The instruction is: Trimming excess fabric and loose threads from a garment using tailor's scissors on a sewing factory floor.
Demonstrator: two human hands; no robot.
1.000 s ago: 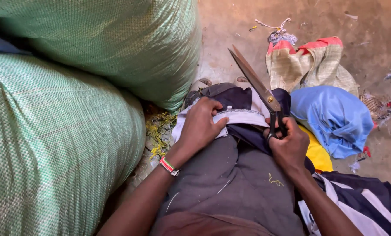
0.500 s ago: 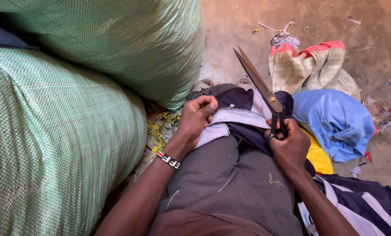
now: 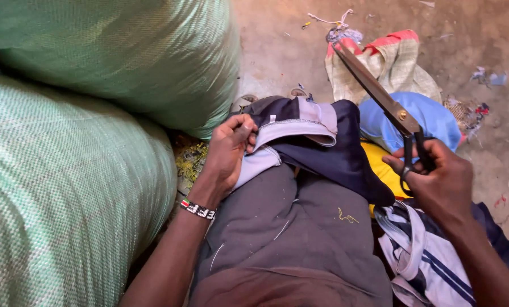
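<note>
Navy garment (image 3: 322,142) between both hands

Dark garment (image 3: 322,153) on the lap, scissors (image 3: 388,105) held over it.

The garment is navy with a pale lilac-grey band folded back along its upper edge; it lies crumpled across the grey-clad lap, its far end toward the floor and one dark corner trailing down to the right. The left grip (image 3: 229,150) pinches its left edge, thumb on top of the pale band. The scissors are long, with dull brown blades closed together and black loop handles; they point up and to the left, tip raised over the floor, clear of the garment. The right grip (image 3: 436,179) has its fingers through the handles.
</note>
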